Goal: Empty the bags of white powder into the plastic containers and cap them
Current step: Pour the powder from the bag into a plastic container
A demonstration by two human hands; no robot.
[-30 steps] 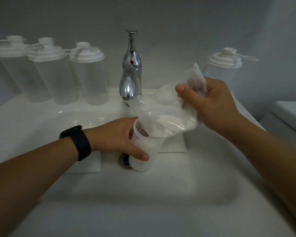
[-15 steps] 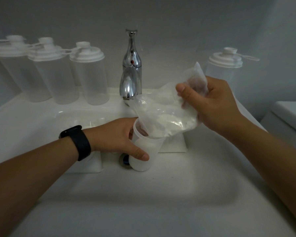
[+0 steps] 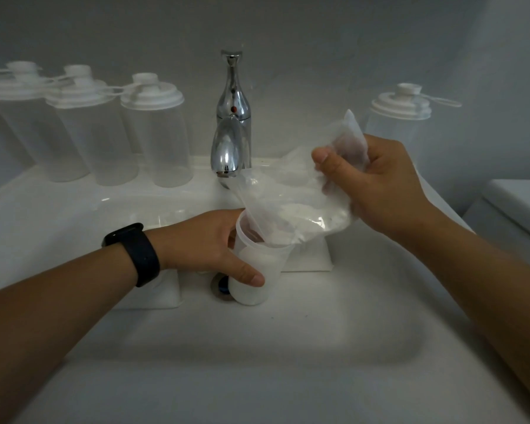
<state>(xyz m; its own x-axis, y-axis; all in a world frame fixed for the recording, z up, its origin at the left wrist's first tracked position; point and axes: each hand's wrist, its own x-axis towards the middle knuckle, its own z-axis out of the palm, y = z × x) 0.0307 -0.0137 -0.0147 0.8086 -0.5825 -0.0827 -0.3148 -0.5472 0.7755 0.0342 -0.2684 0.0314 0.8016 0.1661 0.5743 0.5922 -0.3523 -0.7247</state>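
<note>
Dim, grey cast; glare on faucet (image 3: 231,139); wide-angle edge bending.

- A chrome tap (image 3: 232,133) is standing upright at the back of the white sink (image 3: 257,371), its spout pointing forward.
- A drain (image 3: 222,287) is showing in the basin.
- A black watch (image 3: 134,254) is sitting on a wrist.
- A white cistern (image 3: 520,209) is standing at far right.

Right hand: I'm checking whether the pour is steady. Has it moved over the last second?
No. The right hand holds the bag at the same spot beside the faucet, the bag's mouth in the container.
</note>
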